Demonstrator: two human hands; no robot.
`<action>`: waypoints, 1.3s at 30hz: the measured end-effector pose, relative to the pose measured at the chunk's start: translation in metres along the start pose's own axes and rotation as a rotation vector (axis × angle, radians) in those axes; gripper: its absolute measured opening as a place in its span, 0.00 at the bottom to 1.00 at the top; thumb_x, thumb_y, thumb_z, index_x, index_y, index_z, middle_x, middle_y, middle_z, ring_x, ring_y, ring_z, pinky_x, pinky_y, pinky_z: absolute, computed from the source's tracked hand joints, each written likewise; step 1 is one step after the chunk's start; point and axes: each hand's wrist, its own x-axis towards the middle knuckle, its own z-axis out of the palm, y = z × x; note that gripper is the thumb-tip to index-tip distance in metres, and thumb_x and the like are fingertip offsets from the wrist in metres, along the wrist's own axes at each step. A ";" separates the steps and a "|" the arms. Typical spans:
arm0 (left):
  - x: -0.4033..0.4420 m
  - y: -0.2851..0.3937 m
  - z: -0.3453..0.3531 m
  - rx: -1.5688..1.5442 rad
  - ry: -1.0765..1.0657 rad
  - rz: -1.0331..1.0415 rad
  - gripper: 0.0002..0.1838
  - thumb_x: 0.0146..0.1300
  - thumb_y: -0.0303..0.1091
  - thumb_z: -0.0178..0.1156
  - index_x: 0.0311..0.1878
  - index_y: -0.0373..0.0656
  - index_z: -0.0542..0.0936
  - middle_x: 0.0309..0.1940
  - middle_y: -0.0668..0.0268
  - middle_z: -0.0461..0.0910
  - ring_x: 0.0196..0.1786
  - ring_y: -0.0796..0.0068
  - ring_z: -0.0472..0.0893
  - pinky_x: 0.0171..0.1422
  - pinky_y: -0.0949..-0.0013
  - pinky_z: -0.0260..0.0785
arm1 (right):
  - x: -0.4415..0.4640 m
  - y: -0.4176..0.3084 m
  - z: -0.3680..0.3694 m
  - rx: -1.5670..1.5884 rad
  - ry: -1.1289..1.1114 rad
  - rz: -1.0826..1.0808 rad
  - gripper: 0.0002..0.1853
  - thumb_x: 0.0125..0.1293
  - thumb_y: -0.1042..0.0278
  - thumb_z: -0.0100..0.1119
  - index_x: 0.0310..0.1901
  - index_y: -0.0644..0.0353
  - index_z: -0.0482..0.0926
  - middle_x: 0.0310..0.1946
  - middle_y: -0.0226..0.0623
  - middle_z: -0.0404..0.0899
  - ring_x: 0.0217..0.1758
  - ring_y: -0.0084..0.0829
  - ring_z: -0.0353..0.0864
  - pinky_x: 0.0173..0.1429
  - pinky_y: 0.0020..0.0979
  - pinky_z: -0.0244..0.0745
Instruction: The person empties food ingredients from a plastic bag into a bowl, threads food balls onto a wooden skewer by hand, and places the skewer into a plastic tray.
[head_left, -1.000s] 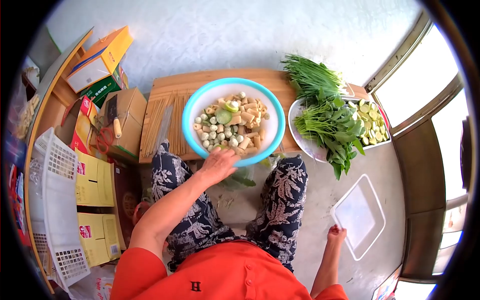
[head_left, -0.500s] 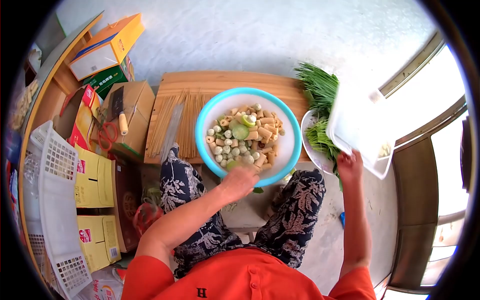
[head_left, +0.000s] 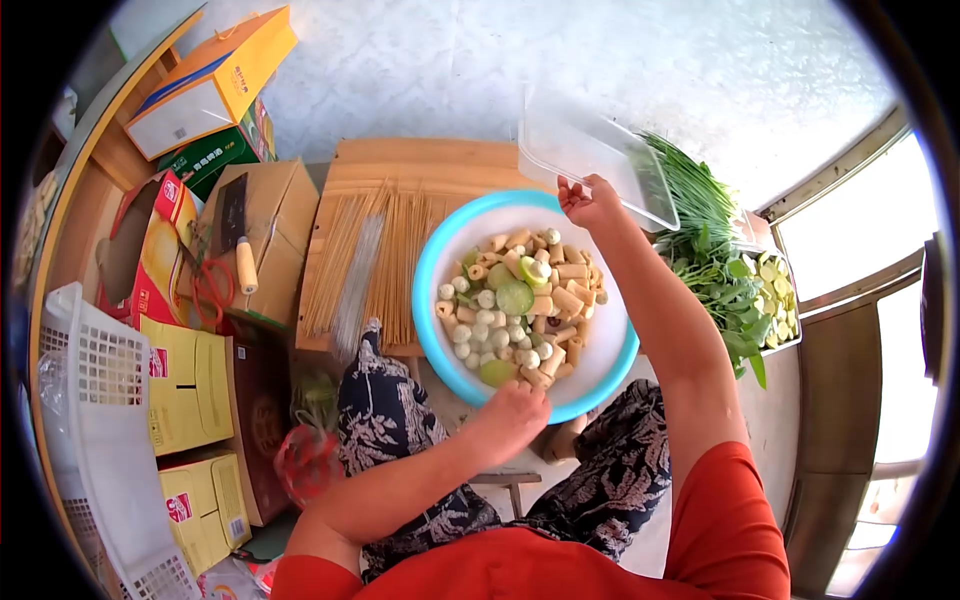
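Observation:
A white basin with a blue rim (head_left: 428, 335) holds cut beige tubular pieces (head_left: 572, 298), small round pale-green vegetables (head_left: 480, 340) and green slices (head_left: 515, 297). My left hand (head_left: 513, 415) is closed at its near rim, fingers curled over the edge. My right hand (head_left: 593, 203) grips the near edge of a clear plastic container (head_left: 590, 150), tilted beyond the basin's far side. The container looks nearly see-through, with nothing plainly visible inside. Left of the basin, thin wooden skewers (head_left: 395, 270) lie on a wooden board (head_left: 430, 155), with a clear plastic sleeve (head_left: 357, 285) among them.
Long green stalks (head_left: 690, 190), leafy greens (head_left: 715, 290) and a tray of sliced green vegetables (head_left: 772, 300) are at the right. A cleaver (head_left: 235, 215) and red-handled scissors (head_left: 212, 290) rest by a cardboard box (head_left: 275, 215) at left. A white plastic basket (head_left: 110, 430) stands further left.
My right hand has carried the clear container leftward, from above the greens to beyond the basin. The tray of slices has come into view. The basin sits slightly nearer me on the board.

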 end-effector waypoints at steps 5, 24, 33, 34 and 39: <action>0.000 0.001 0.000 0.008 0.027 -0.016 0.05 0.50 0.29 0.57 0.32 0.44 0.74 0.30 0.65 0.73 0.36 0.70 0.75 0.40 0.69 0.65 | 0.032 0.006 0.015 0.051 0.061 0.097 0.14 0.71 0.62 0.45 0.37 0.67 0.62 0.29 0.39 0.70 0.39 0.45 0.83 0.37 0.36 0.81; 0.004 0.003 -0.002 -0.110 -0.003 -0.053 0.05 0.51 0.27 0.57 0.33 0.43 0.76 0.30 0.65 0.73 0.36 0.70 0.75 0.42 0.69 0.65 | -0.007 -0.033 -0.024 -0.943 -0.009 -0.549 0.18 0.67 0.64 0.48 0.54 0.63 0.75 0.50 0.52 0.78 0.53 0.36 0.79 0.49 0.32 0.76; 0.006 -0.001 -0.013 -0.043 -0.088 -0.020 0.07 0.47 0.28 0.60 0.32 0.43 0.74 0.30 0.65 0.71 0.36 0.69 0.74 0.40 0.69 0.64 | 0.062 -0.035 -0.074 -1.788 -0.015 -0.710 0.28 0.67 0.42 0.45 0.52 0.60 0.78 0.49 0.48 0.80 0.55 0.43 0.76 0.60 0.38 0.67; 0.005 -0.001 -0.011 -0.044 -0.096 -0.017 0.07 0.47 0.28 0.60 0.32 0.43 0.74 0.30 0.65 0.71 0.36 0.69 0.74 0.40 0.69 0.64 | 0.069 -0.037 -0.077 -1.791 -0.045 -0.714 0.29 0.67 0.41 0.44 0.51 0.60 0.79 0.49 0.48 0.80 0.55 0.43 0.77 0.59 0.37 0.67; 0.004 0.000 -0.007 -0.082 -0.069 -0.033 0.11 0.46 0.32 0.64 0.34 0.43 0.74 0.30 0.66 0.71 0.35 0.70 0.74 0.38 0.68 0.64 | 0.061 -0.044 -0.085 -1.844 -0.014 -0.612 0.30 0.65 0.37 0.41 0.49 0.54 0.81 0.49 0.44 0.80 0.54 0.45 0.76 0.58 0.39 0.68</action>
